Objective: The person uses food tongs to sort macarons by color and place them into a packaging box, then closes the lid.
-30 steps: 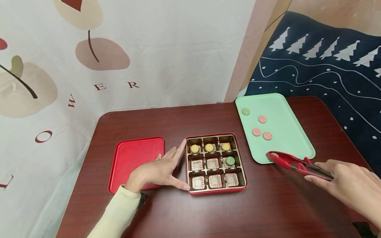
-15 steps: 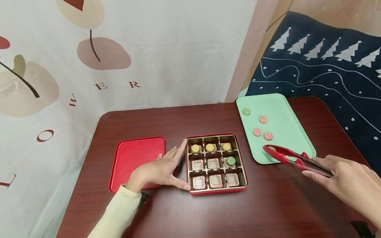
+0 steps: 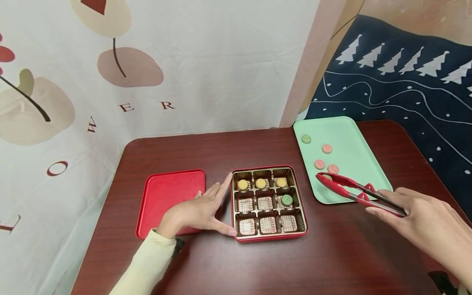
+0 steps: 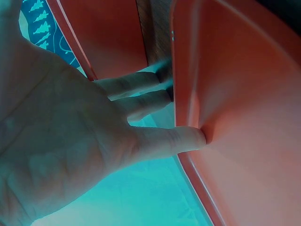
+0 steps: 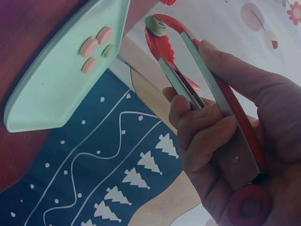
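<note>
In the head view my left hand (image 3: 197,211) spreads its fingers along the left wall of the red sweets box (image 3: 269,237). Its thumb and index finger touch the box corners; another fingertip rests on the red lid (image 3: 162,200). My right hand (image 3: 427,221) grips red-tipped tongs (image 3: 354,188). Between the tong tips is a green round sweet (image 5: 155,26), plain in the right wrist view. The box has a brown divided insert with yellow sweets (image 3: 260,183) across the back row. One green sweet (image 3: 287,200) sits in the middle row's right compartment.
A mint-green tray (image 3: 354,151) stands at the back right, holding pink sweets (image 3: 327,148) and one green sweet (image 3: 306,139). Behind the brown table (image 3: 236,266) hang a white printed cloth (image 3: 221,73) and a dark blue one with trees (image 3: 398,90).
The tongs lift the green sweet from the tray's front edge and move left and away from me. My left hand stays in place against the box.
</note>
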`<action>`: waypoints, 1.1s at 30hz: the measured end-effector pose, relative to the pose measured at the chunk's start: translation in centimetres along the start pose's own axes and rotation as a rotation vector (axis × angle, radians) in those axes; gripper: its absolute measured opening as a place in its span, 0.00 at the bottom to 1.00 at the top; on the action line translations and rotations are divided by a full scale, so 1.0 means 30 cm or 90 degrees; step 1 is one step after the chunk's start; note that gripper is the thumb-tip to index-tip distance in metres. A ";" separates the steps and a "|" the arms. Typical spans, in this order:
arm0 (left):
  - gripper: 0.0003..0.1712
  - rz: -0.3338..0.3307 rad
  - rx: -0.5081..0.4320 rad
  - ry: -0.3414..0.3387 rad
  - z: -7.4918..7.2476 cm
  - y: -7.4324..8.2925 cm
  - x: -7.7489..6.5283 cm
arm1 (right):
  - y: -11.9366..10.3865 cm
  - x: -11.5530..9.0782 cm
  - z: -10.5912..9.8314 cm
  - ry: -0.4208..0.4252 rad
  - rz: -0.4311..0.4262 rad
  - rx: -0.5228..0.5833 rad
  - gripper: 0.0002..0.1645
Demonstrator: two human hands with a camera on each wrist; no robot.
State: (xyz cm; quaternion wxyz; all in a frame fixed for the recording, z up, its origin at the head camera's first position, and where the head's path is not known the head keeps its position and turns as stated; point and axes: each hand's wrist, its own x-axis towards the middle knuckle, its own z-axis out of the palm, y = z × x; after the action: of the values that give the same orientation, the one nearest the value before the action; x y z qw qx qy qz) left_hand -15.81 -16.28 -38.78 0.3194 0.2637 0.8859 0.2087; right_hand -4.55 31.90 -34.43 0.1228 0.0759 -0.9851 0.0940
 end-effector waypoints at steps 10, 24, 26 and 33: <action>0.88 0.001 0.002 0.001 0.000 0.001 0.003 | -0.042 0.029 -0.014 -0.048 0.013 0.008 0.35; 0.89 -0.007 0.004 -0.001 0.002 0.001 0.000 | -0.092 0.054 -0.006 -0.036 -0.042 0.022 0.38; 0.89 -0.007 0.003 -0.001 0.001 0.001 -0.001 | -0.103 0.058 -0.002 -0.037 -0.050 0.023 0.38; 0.88 0.000 -0.003 -0.001 0.000 0.004 -0.001 | -0.138 0.068 0.007 -0.024 -0.092 0.044 0.36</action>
State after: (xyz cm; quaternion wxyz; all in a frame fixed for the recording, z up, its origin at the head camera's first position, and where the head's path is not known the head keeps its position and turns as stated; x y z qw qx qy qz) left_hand -15.74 -16.20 -38.71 0.3204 0.2629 0.8854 0.2106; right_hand -5.83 27.59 -33.41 0.1082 0.1525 -0.9753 0.1174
